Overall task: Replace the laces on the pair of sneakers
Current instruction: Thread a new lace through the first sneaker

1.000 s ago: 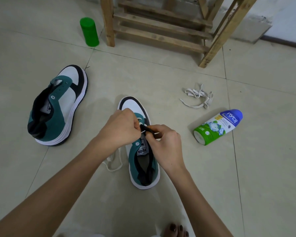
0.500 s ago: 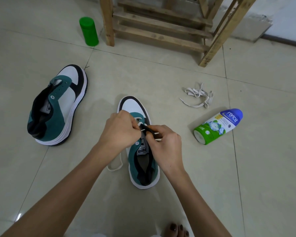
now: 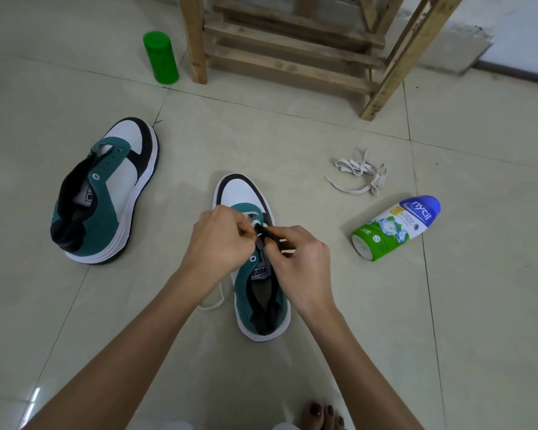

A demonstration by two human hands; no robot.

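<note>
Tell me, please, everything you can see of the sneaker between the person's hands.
The sneaker stands upright on the tiled floor, toe pointing away from the person. It has a white toe panel edged in black, a teal suede-like upper, white sole, dark lining and a labelled tongue. A whitish lace runs through its front eyelets, one end trailing on the floor at its left. The left hand seems to pinch the lace over the eyelets; the right hand pinches a dark strip there.

Left hand [image 3: 218,240] with the white lace [image 3: 213,304], right hand [image 3: 298,259] at the near sneaker's [image 3: 246,193] eyelet row.
</note>
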